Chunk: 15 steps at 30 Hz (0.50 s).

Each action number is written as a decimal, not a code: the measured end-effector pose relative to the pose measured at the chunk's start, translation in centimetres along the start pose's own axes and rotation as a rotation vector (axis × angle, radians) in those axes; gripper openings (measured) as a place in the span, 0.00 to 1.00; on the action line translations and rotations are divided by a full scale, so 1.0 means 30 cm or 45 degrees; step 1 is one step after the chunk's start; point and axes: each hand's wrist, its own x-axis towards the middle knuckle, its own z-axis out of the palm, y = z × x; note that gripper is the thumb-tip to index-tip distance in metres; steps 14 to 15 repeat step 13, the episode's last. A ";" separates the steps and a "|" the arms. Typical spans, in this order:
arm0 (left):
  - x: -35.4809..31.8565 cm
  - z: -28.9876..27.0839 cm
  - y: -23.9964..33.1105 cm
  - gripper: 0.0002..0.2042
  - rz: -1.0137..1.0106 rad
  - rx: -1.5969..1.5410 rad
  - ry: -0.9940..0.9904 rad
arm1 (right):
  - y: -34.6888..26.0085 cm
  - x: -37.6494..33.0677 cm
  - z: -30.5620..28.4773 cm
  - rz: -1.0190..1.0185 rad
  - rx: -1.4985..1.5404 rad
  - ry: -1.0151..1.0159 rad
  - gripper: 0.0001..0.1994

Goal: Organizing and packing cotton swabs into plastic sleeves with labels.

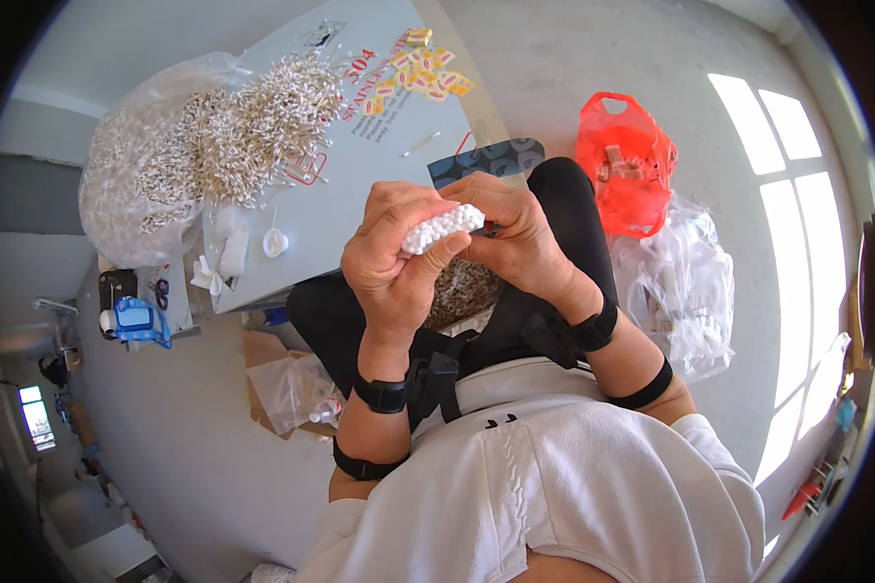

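A tight bundle of cotton swabs (pixel 444 229) is held up over my lap, its round white tips toward me. My left hand (pixel 396 248) wraps around it from the left, with the thumb along its near side. On the other side my right hand (pixel 523 238) pinches the bundle's right end between thumb and fingers. The swab sticks are mostly hidden behind my hands. Below them, a container of many brown-and-white swabs (pixel 462 291) shows between my legs. On the table (pixel 292 228) lies a large heap of loose cotton swabs (pixel 267 121), spilling from a clear plastic bag (pixel 117 209).
Small yellow packets (pixel 423 73) lie at the table's far edge, near a single loose swab (pixel 421 144). A small white round dish (pixel 275 242) sits near the left corner. On the floor right stand a red plastic bag (pixel 627 165) and a clear bag (pixel 676 291); an open cardboard box (pixel 262 374) is left.
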 end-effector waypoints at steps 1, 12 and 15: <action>0.008 -0.004 0.001 0.15 0.006 0.019 -0.086 | 0.008 0.002 -0.002 -0.153 -0.093 0.001 0.13; 0.047 -0.013 0.044 0.15 0.111 0.179 -0.270 | 0.012 -0.002 -0.031 -0.182 -0.087 -0.029 0.15; 0.048 -0.011 0.044 0.15 0.118 0.177 -0.262 | 0.010 -0.004 -0.030 -0.178 -0.083 -0.020 0.16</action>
